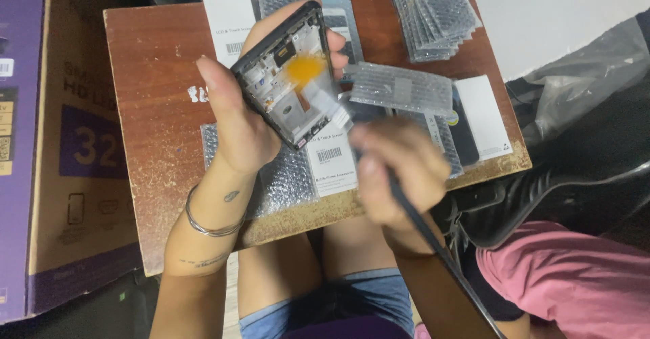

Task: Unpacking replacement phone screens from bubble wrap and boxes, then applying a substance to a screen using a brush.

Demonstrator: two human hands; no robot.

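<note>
- The phone screen assembly, a black-framed panel with its bare inner side turned up, is held tilted in the air above the small brown table, not resting on anything.
- Head view: the left hand cups it from below, thumb along the near long edge and fingertips curled over the far edge. To my eye that is an edge grip only, so a harder push from the other side could twist the panel out of it and drop it onto the wood.
- The right hand is blurred; its fingers look bunched together around a thin black tool, whose long handle runs back toward the body. I cannot tell exactly where the tip sits, but it seems to meet the white strip coming off the panel's lower end.
- An orange flex piece lies in the middle of the panel, just above that strip. If the tip skids, it could nick or crease that flex, or tear the strip rather than lift it.
- The blur suggests a quick motion, and speed would make such a slip likelier.
- Below the hands lie bubble-wrap sleeves and white labelled boxes, crowded together, with a stack of sleeves at the far corner. A dropped part could slide in among them and be hard to spot.
- A cardboard carton stands just beside the table's left edge.
</note>
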